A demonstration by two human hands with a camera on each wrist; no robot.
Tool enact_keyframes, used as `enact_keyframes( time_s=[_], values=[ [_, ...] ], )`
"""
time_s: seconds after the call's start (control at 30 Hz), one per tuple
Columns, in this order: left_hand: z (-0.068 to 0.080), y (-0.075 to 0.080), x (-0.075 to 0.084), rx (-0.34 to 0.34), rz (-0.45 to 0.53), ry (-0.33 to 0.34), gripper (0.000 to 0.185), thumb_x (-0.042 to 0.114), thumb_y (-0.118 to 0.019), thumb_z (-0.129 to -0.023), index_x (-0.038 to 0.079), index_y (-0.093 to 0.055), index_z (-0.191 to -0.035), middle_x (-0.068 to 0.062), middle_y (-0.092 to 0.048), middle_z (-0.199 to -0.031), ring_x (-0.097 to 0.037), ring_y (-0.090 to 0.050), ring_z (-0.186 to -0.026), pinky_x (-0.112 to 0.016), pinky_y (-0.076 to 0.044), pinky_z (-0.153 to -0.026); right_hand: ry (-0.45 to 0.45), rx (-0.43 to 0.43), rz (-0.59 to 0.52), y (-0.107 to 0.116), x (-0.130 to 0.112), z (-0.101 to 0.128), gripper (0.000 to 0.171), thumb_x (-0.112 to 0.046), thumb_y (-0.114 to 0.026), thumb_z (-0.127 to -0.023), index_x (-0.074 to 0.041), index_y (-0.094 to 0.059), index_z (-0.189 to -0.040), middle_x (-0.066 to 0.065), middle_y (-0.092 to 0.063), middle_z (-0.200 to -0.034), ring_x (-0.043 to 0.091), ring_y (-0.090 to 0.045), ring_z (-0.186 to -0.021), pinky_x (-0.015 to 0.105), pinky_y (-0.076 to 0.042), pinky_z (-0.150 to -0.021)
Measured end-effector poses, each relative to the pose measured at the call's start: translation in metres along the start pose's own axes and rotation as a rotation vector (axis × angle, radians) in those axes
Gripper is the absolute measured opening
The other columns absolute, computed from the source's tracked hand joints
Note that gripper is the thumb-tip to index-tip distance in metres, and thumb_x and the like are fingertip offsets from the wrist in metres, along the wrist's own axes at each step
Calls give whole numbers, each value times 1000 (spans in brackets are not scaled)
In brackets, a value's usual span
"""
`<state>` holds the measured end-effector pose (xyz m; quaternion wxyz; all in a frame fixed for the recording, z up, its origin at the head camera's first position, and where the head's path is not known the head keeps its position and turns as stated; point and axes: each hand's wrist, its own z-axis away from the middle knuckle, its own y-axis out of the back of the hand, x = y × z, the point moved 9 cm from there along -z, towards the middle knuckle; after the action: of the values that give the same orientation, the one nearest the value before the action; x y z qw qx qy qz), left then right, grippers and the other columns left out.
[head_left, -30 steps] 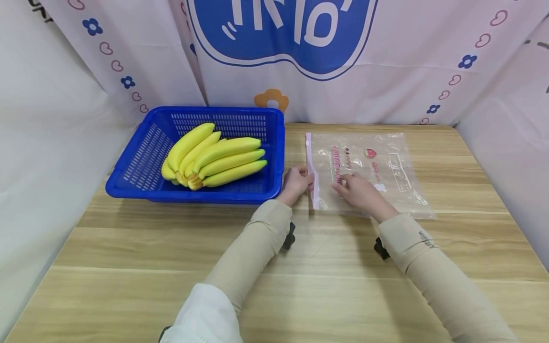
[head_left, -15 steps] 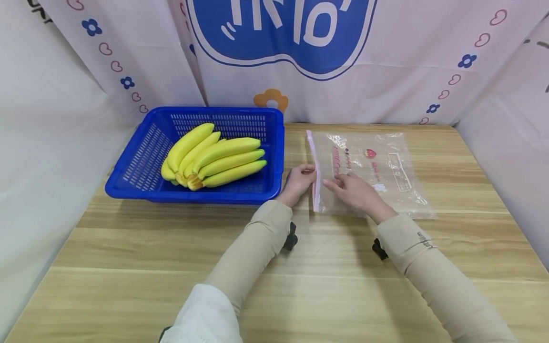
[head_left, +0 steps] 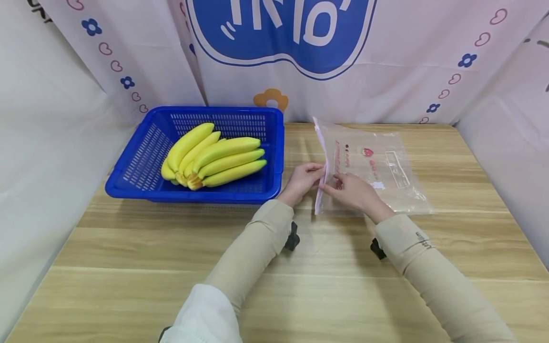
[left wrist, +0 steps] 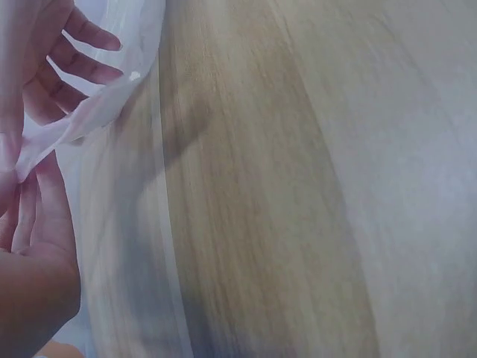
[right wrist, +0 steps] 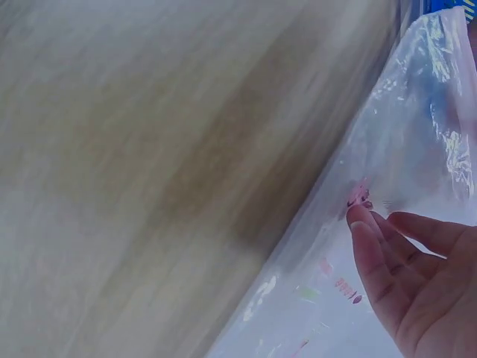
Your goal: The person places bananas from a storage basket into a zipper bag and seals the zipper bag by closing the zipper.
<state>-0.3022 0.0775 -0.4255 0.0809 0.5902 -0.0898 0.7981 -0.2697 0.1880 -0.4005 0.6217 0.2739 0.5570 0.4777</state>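
Beside the blue basket (head_left: 276, 157), I see the zip bag (head_left: 377, 166) has lifted off the table (head_left: 300, 286) at its pink mouth edge; my left hand (head_left: 302, 181) and right hand (head_left: 353, 190) pinch it, probably parting it.

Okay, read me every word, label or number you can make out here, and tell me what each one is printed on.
Backdrop cloth: large white characters on a blue emblem, cut off at the top, not readable.
Zip bag, held at its pink edge by the left hand and right hand: pink print, a strawberry picture and a box outline, too small to read.
Right sleeve: small dark lettering, too small to read.
Blue basket, bananas: no text.
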Motion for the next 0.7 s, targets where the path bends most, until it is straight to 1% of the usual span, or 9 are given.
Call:
enact_keyframes(
  time_s=[0.1, 0.17, 0.27, 0.33, 0.43, 0.5, 0.53, 0.63, 0.7],
  values=[
    [-4, 1, -2, 16, -5, -11, 29, 12, -59, -94, -4, -64, -117, -22, -66, -117, -14, -66, -89, -30, -57, -83, 10, 2, -23, -1, 0, -1, 74, -52, -47, -93, 2, -40, -142, 23, -59, -125, 38, -58, -114, 51, -49, -90],
    [-4, 1, -2, 23, -29, -14, 28, 13, -59, -94, -4, -64, -116, -22, -66, -116, -11, -65, -82, -30, -58, -80, 22, 11, -42, 0, 0, -1, 70, -43, -49, -93, 2, -36, -144, 25, -54, -132, 41, -54, -118, 54, -47, -95],
    [-2, 0, 1, 25, -71, -18, 26, 9, -60, -93, -6, -63, -114, -24, -66, -114, -10, -62, -74, -31, -59, -77, 46, 45, -59, 3, -2, -1, 69, -29, -52, -90, 2, -28, -147, 27, -48, -137, 42, -52, -119, 55, -45, -97],
    [-1, 1, 3, 44, -103, -26, 23, 5, -59, -91, -7, -62, -111, -24, -67, -109, -9, -60, -68, -30, -59, -72, 64, 79, -65, 7, -5, -1, 70, -20, -54, -88, 3, -25, -148, 27, -51, -131, 39, -57, -108, 51, -50, -89],
    [1, 4, 6, 81, -128, -37, 22, 0, -58, -90, -9, -60, -110, -20, -66, -99, -9, -57, -63, -31, -59, -72, 81, 147, -71, 16, -7, 2, 71, -7, -54, -87, 1, -22, -150, 27, -59, -120, 33, -61, -86, 43, -54, -74],
    [1, 7, 7, 113, -139, -40, 22, -1, -57, -89, -10, -59, -109, -15, -63, -94, -9, -56, -61, -31, -59, -73, 92, 190, -87, 22, -7, 4, 76, 0, -54, -85, -2, -17, -151, 29, -59, -121, 30, -60, -73, 38, -53, -64],
    [1, 8, 8, 129, -149, -44, 22, -1, -57, -89, -9, -59, -109, -13, -62, -93, -10, -56, -62, -31, -59, -73, 93, 212, -90, 25, -6, 5, 78, 3, -54, -85, -4, -16, -152, 30, -57, -124, 30, -60, -68, 37, -53, -62],
    [1, 12, 14, 173, -215, -84, 23, -2, -57, -87, -7, -58, -110, -17, -65, -99, -15, -60, -68, -29, -59, -70, 97, 262, -107, 33, -4, 7, 80, 8, -52, -83, -10, -15, -151, 31, -53, -131, 27, -55, -58, 33, -49, -52],
    [3, 13, 20, 207, -281, -138, 27, -3, -58, -85, -4, -55, -111, -18, -66, -106, -20, -65, -78, -25, -57, -68, 95, 288, -106, 38, -4, 8, 75, 9, -51, -82, -10, -21, -147, 31, -53, -130, 30, -56, -60, 33, -46, -50]
  ],
)
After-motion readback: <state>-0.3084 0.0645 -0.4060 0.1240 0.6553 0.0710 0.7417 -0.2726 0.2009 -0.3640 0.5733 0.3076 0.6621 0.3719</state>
